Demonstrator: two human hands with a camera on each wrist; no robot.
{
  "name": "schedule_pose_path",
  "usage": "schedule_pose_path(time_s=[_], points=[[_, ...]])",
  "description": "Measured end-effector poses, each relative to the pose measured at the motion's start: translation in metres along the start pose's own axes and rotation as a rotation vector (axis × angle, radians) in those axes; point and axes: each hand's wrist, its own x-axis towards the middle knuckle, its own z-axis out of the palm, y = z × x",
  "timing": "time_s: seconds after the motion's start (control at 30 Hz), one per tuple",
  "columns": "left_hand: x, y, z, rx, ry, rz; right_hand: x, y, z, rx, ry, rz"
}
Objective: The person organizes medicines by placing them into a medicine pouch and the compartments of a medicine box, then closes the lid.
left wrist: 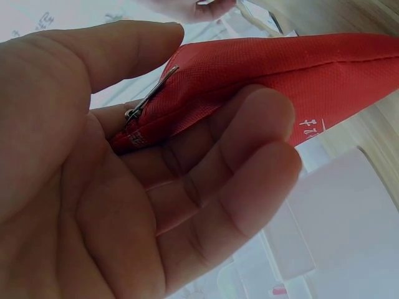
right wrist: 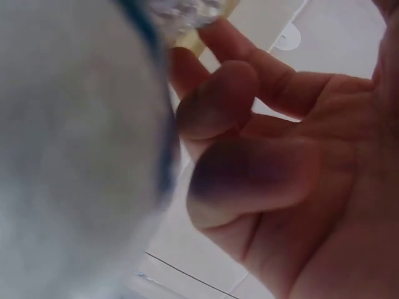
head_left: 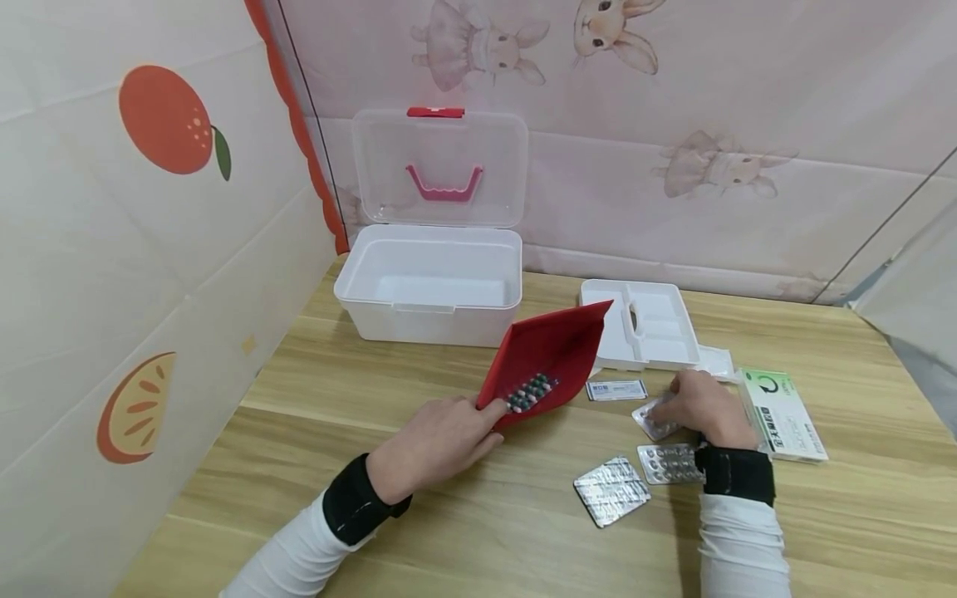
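My left hand [head_left: 441, 436] grips the edge of a red zip pouch [head_left: 557, 336], whose mouth gapes. A blister pack of dark green and white capsules [head_left: 532, 392] lies inside it. In the left wrist view, the metal zip pull [left wrist: 153, 93] shows between thumb and fingers. On the right, my right hand [head_left: 706, 407] pinches a silver blister pack [head_left: 656, 419] at the table top; its foil [right wrist: 184, 14] shows at the fingertips in the right wrist view. Nearer me lie another blister pack [head_left: 668, 463] with its bubbles up and a foil-side-up pack [head_left: 613, 492].
A white lidded box [head_left: 429, 320] stands at the back with its clear lid [head_left: 441, 187] raised. Right of it lies a white divided tray [head_left: 661, 328], near a small blue-and-white carton [head_left: 615, 390]. A green-and-white medicine box [head_left: 785, 419] lies beside my right wrist.
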Motion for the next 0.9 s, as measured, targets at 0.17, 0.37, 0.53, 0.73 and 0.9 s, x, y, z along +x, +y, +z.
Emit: schedule_pose_path(time_s=[0.17, 0.37, 0.53, 0.73, 0.9], points=[[0.0, 0.0, 0.0, -0.002, 0.001, -0.001, -0.001, -0.001, -0.001, 0.015, -0.006, 0.027], [-0.001, 0.0, 0.0, -0.015, -0.002, -0.003, 0.001, -0.001, -0.002, 0.03, -0.006, -0.006], [-0.001, -0.002, -0.001, -0.018, 0.006, -0.001, 0.002, 0.003, -0.003, 0.019, -0.011, -0.131], [-0.001, -0.005, -0.001, -0.013, 0.018, -0.002, -0.005, 0.009, -0.013, 0.025, -0.035, -0.344], [0.0, -0.006, -0.001, -0.025, 0.013, -0.006, -0.014, 0.016, -0.021, 0.101, -0.029, -0.419]])
